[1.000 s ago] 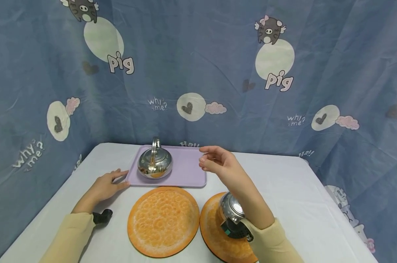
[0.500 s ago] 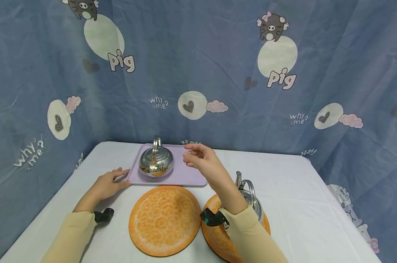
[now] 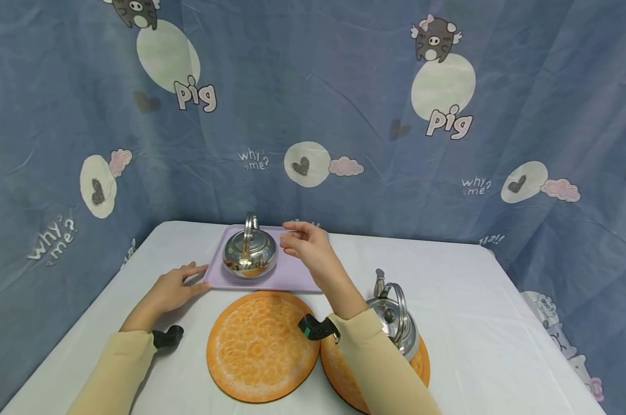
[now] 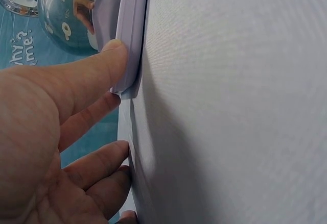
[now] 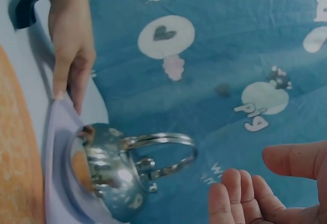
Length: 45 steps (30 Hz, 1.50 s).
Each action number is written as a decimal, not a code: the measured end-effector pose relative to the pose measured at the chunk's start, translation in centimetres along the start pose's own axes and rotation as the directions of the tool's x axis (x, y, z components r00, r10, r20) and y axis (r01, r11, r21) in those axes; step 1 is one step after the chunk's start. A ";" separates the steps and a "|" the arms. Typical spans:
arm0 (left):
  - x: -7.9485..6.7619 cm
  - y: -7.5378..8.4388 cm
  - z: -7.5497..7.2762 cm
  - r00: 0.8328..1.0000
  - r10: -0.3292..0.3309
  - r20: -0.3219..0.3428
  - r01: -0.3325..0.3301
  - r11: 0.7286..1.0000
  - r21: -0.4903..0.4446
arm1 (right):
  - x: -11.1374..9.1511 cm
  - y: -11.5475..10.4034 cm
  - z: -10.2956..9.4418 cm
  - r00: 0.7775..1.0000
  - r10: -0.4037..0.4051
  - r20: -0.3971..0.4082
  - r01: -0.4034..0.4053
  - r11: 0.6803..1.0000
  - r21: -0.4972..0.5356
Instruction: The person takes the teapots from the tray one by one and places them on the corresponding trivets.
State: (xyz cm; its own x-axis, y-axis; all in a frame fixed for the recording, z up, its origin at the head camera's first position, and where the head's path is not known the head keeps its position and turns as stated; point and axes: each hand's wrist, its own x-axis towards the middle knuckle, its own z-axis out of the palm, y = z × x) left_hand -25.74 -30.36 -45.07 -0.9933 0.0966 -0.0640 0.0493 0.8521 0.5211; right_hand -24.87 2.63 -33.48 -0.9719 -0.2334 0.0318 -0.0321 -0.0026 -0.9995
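A shiny steel kettle [image 3: 249, 257] with a looped handle stands on the left part of a lilac tray [image 3: 298, 275]. My left hand [image 3: 170, 291] rests on the table, its thumb and index finger touching the tray's left end; in the left wrist view the thumb [image 4: 102, 66] lies against the tray's rim. Over the tray's right part hovers my right hand [image 3: 312, 248], fingers loosely bent, thumb apart, nothing held. The right wrist view has the kettle [image 5: 120, 170] some way from that hand [image 5: 291, 193]. Behind my right forearm, a second steel kettle [image 3: 407, 341] is partly hidden.
Two round orange placemats, patterned like flatbread, lie in front of the tray: a left placemat [image 3: 263, 349] and a right placemat [image 3: 344, 372] under the second kettle. A blue printed curtain [image 3: 313, 115] hangs behind the white table [image 3: 489, 323].
My right hand has moved left over the tray, towards the kettle there, uncovering more of the second kettle. The left hand stays at the tray's end. The head view has shifted slightly.
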 end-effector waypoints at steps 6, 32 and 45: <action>0.0 0.0 0.0 1.000 -0.002 -0.003 0.002 1.000 -0.002 | 1.2 0.7 1.1 1.000 0.028 -0.003 -0.028 0.999 0.039; 0.3 -0.3 0.4 1.000 -0.024 0.006 0.024 1.000 -0.018 | 5.3 1.0 4.5 0.997 0.078 0.012 -0.079 0.990 0.118; 0.1 0.0 0.2 0.999 -0.031 0.013 0.031 0.999 -0.023 | 6.5 2.1 4.9 0.997 0.081 0.006 -0.082 0.993 0.081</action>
State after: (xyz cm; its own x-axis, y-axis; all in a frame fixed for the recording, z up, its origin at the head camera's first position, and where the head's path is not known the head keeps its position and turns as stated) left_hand -25.80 -30.25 -45.22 -0.9929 0.0770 -0.0907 0.0162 0.8426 0.5383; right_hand -30.08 -3.69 -35.41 -0.9698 -0.2390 -0.0498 0.0664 -0.0620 -0.9959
